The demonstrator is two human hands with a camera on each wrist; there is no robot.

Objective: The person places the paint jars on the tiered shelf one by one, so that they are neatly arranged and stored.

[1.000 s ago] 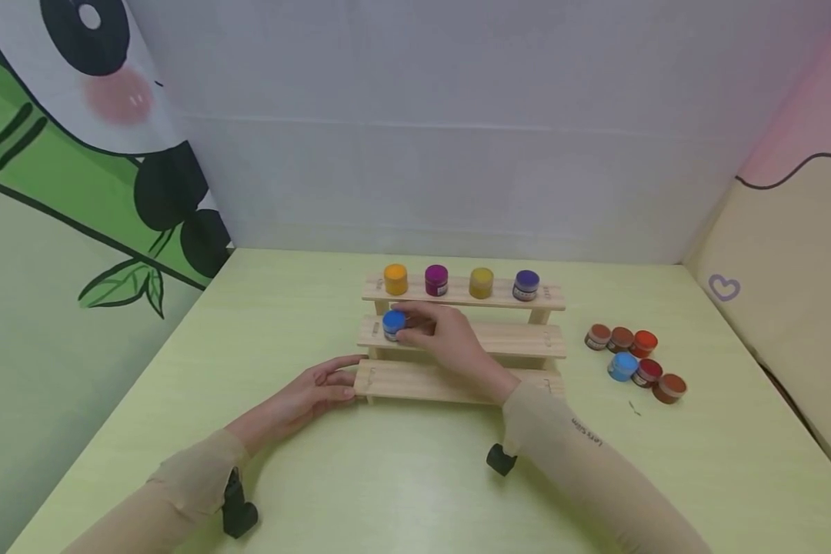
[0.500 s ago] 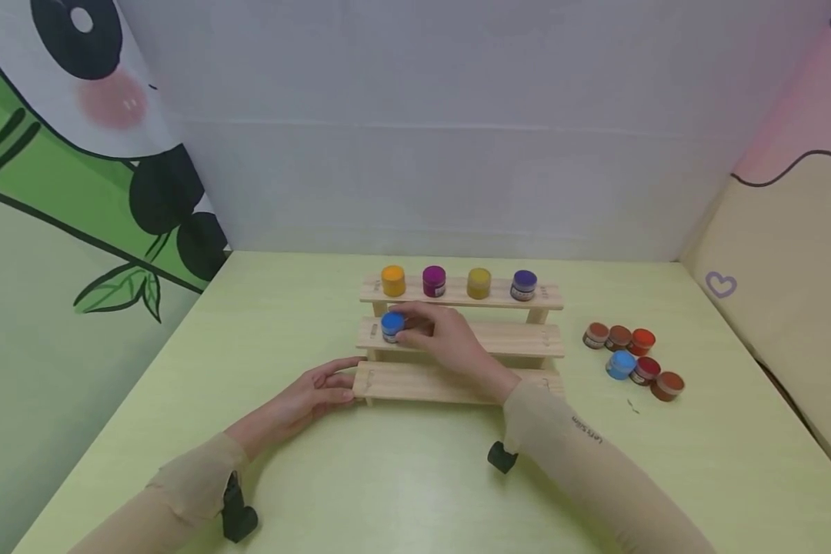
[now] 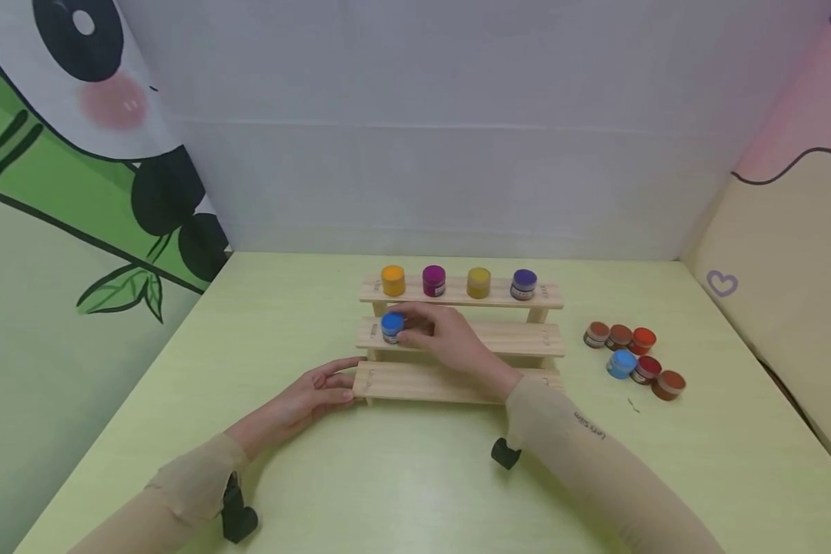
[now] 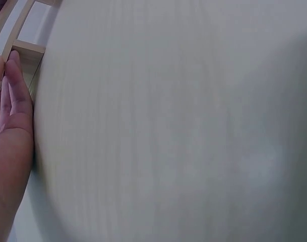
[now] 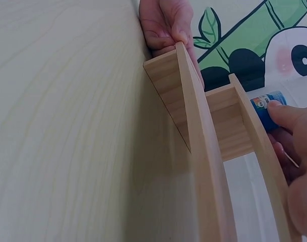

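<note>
A three-tier wooden rack (image 3: pixel 422 382) stands on the table. My right hand (image 3: pixel 450 338) pinches a small blue-lidded paint jar (image 3: pixel 392 327) between thumb and fingers at the left end of the middle tier. In the right wrist view the labelled blue jar (image 5: pixel 266 112) sits upright against the tier's board. My left hand (image 3: pixel 315 394) grips the left end of the lowest tier, thumb at its front corner and fingers reaching toward the back one. The left wrist view has those fingers (image 4: pixel 17 96) beside the rack's end support.
Orange (image 3: pixel 392 281), purple (image 3: pixel 434 281), yellow (image 3: pixel 478 283) and dark blue (image 3: pixel 523 285) jars line the top tier. Right of the rack, several brown and red jars (image 3: pixel 647 370) and a light blue one (image 3: pixel 622 364) are grouped on the table (image 3: pixel 415 477). A grey-white wall panel (image 3: pixel 457 185) rises behind.
Both hands keep their places on the jar and the rack. The head view has shifted slightly, and the right forearm has moved a little to the right.
</note>
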